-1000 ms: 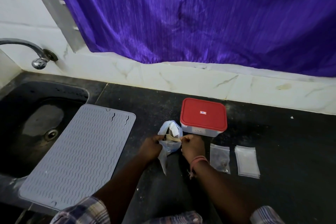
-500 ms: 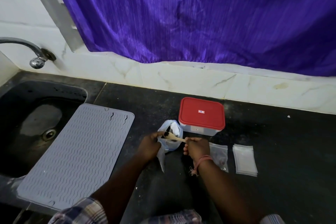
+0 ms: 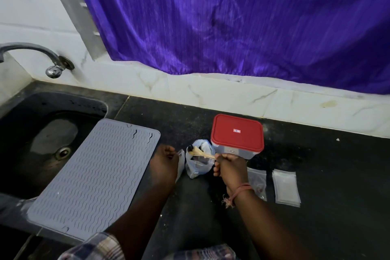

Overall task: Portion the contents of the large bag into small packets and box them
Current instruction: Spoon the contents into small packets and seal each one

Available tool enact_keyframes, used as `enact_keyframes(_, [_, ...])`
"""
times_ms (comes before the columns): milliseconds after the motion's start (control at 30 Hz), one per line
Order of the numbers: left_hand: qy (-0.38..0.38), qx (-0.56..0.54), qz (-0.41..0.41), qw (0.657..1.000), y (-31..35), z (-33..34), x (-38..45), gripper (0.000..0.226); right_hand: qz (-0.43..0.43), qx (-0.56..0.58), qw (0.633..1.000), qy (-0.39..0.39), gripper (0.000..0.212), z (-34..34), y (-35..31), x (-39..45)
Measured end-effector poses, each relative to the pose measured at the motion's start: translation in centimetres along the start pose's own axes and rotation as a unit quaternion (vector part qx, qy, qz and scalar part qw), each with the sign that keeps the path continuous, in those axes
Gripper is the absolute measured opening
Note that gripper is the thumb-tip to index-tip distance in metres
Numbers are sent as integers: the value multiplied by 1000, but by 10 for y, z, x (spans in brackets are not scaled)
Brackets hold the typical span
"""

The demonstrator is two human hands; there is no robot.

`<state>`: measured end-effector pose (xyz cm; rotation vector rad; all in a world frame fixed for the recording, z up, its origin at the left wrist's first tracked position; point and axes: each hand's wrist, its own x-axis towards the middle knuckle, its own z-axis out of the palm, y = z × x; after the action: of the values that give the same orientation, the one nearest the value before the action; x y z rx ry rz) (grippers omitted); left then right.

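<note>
My right hand is curled tight round the handle of the wooden spoon, whose bowl, carrying something dark, sits over the mouth of the big bag. My left hand pinches a small clear packet by its top, just left of the bag (the fingers are closed on it, though how wide the packet's mouth gapes I cannot tell).

Half a second ago my left hand was touching the bag's left edge; now it has drawn a little away from it with the packet, and the spoon has come up higher out of the bag.

The red-lidded box stands just behind and right of the bag, its lid on. Right of the bag, past my wrist, lies a filled packet, half hidden by my forearm, and further right a stack of empty packets. Left of the bag a grey mat overlaps the sink. All rests on the black counter.
</note>
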<state>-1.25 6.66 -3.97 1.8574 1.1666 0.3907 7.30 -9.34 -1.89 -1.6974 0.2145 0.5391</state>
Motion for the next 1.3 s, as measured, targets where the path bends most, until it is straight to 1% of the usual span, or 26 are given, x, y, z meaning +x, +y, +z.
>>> enact_keyframes(133, [0,19,76,997,-3,-4,-2,10,-35,-23,999,-28,19,10,-10,-13])
enact_keyframes(233, [11,32,116,993,-2,-6,-7,9,-39,-48,998,-31,20,13,-9,-17])
enact_keyframes(433, [13,-1,95,995,-2,-8,-10,10,-57,-106,993,-14,22,11,-1,-15])
enact_keyframes(533, [-8,-25,83,996,-2,-6,-13,9,-98,-152,984,-2,24,11,0,-13])
enact_keyframes(600, [-14,-39,78,996,1,-5,-15,11,-153,-218,964,8,21,12,-1,-14])
enact_keyframes(700, [-40,-71,62,995,3,-1,-16,16,-248,-305,920,8,22,17,-7,-23])
enact_keyframes(767, [-52,-94,44,993,3,0,-17,19,-315,-367,875,-22,23,21,-8,-29])
enact_keyframes(867, [-55,-122,11,991,-1,4,-14,17,-400,-463,788,-69,12,26,-2,-34])
enact_keyframes(933, [-41,-141,-20,989,0,3,-12,16,-435,-476,760,-78,10,25,4,-34])
enact_keyframes(1033, [-18,-166,-55,984,3,-1,-10,15,-471,-479,737,-76,15,24,12,-30])
enact_keyframes(1100, [-16,-184,-75,980,5,-3,-11,14,-477,-465,743,-69,16,22,15,-26])
enact_keyframes(1133, [-14,-186,-81,979,4,-3,-10,14,-472,-449,757,-57,15,20,12,-26])
enact_keyframes(1167, [-16,-182,-86,979,3,-3,-9,13,-455,-419,785,-42,14,18,10,-25])
enact_keyframes(1233, [-22,-172,-96,980,1,-5,-8,12,-409,-312,858,10,12,12,5,-23])
enact_keyframes(1267, [-24,-167,-101,981,0,-6,-7,12,-382,-260,886,43,12,9,2,-20])
enact_keyframes(1300, [-27,-158,-107,981,1,-8,-6,12,-350,-228,905,77,13,5,2,-17])
